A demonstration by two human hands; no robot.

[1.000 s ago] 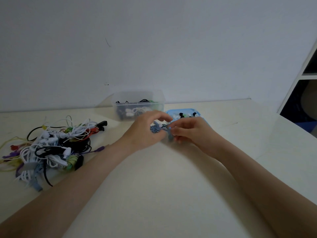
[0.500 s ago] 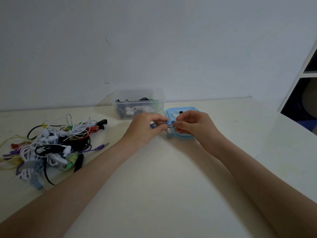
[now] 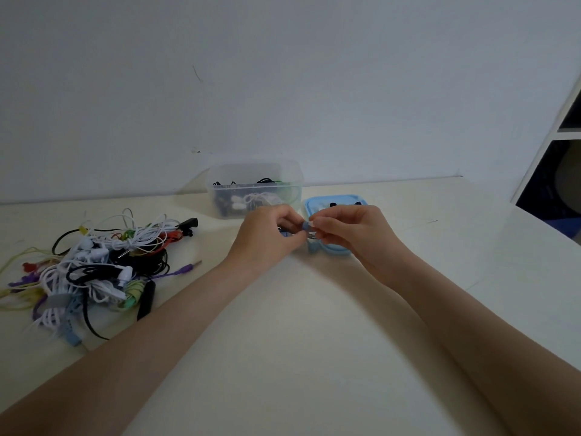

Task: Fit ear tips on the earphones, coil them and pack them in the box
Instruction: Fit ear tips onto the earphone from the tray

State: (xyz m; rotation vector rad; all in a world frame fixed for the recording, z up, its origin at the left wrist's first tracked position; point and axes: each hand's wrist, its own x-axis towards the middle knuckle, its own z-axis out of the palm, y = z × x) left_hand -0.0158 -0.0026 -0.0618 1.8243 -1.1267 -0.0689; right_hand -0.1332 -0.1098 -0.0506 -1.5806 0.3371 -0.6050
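Blue earphone (image 3: 305,227) pinched between both hands, clear box (image 3: 255,190) behind holding coiled earphones

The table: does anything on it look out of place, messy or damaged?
Yes. On the left of the table, the pile of earphones is a knotted tangle, with loose cables and a purple plug straying out. The clear box stands upright. Nothing looks spilled or broken.

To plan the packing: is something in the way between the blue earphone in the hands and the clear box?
Nothing visible. The earphone, held by left hand and right hand, sits just before the open-topped box.
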